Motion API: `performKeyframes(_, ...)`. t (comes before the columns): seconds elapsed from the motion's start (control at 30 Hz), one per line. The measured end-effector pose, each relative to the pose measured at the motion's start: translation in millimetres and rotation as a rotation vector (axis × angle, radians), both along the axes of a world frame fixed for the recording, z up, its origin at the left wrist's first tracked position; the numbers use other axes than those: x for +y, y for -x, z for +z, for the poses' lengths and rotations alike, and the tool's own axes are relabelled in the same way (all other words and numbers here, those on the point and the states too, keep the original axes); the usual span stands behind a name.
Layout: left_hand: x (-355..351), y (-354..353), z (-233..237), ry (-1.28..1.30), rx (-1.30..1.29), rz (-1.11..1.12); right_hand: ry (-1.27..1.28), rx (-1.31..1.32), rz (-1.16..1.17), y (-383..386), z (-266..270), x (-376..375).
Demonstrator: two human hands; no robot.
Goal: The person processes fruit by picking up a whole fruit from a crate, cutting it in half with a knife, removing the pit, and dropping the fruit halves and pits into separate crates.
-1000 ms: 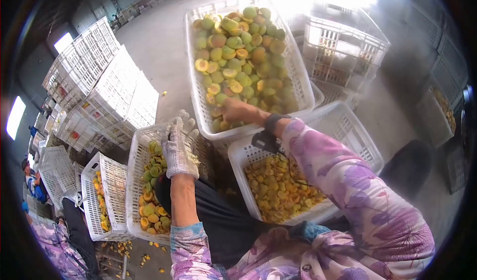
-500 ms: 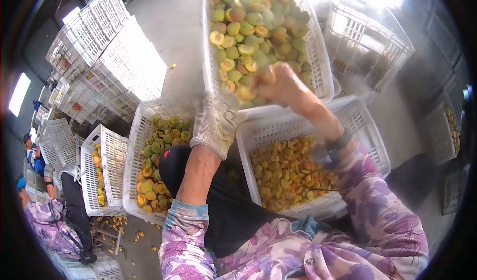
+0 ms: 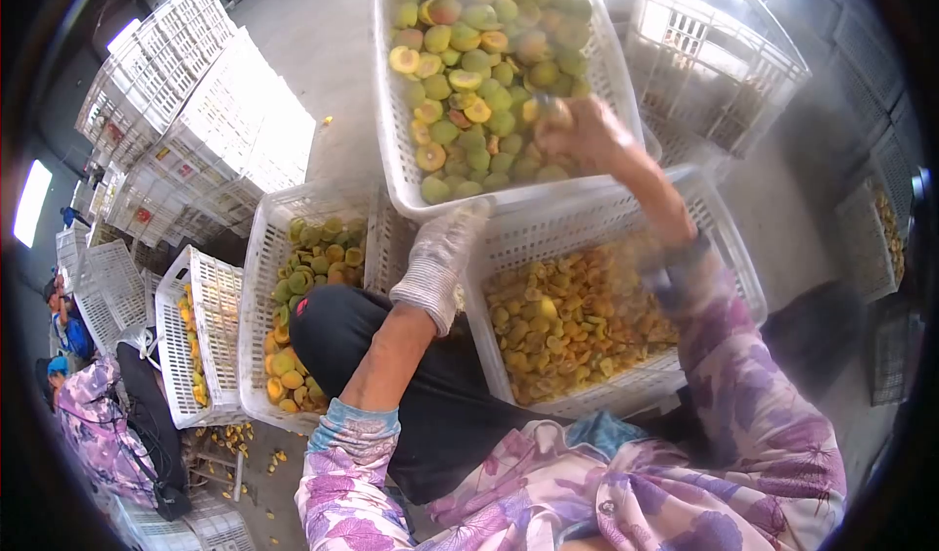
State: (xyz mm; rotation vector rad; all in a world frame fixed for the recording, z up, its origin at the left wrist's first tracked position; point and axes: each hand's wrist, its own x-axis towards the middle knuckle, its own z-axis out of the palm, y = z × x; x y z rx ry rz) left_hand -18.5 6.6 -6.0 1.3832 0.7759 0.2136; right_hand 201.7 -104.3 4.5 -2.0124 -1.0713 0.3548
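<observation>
My left hand (image 3: 445, 253), in a pale knitted glove, is at the near left rim of the upper white crate (image 3: 626, 82); its fingers are blurred and partly hidden. My bare right hand (image 3: 577, 132) is over the near right part of that crate, its fingers bent together and smeared by motion; what they hold cannot be made out. Green and yellow halved fruits (image 3: 469, 82) fill the upper crate. Below it, a second white crate (image 3: 484, 341) holds orange-yellow fruit pieces (image 3: 567, 321), under my right forearm.
Left of my knee stands a white crate (image 3: 252, 355) of fruit halves, beside a narrower crate (image 3: 220, 302). Stacked crates (image 3: 196, 101) rise at the upper left, another crate (image 3: 719, 62) at the upper right. A person (image 3: 103, 424) sits at the far left.
My right hand has moved right over the upper crate. My left hand has shifted slightly down and right near the rim. The view has shifted a little, and the crates appear further left.
</observation>
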Motion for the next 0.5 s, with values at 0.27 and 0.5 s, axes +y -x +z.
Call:
performKeyframes(0.27,29,8,-7,0.421,-0.278,0.213,0.057,-0.732,0.155,-42,-51,110)
performKeyframes(0.5,27,14,0,0.468,-0.392,0.212,0.152,-0.971,0.083,-18,-65,145)
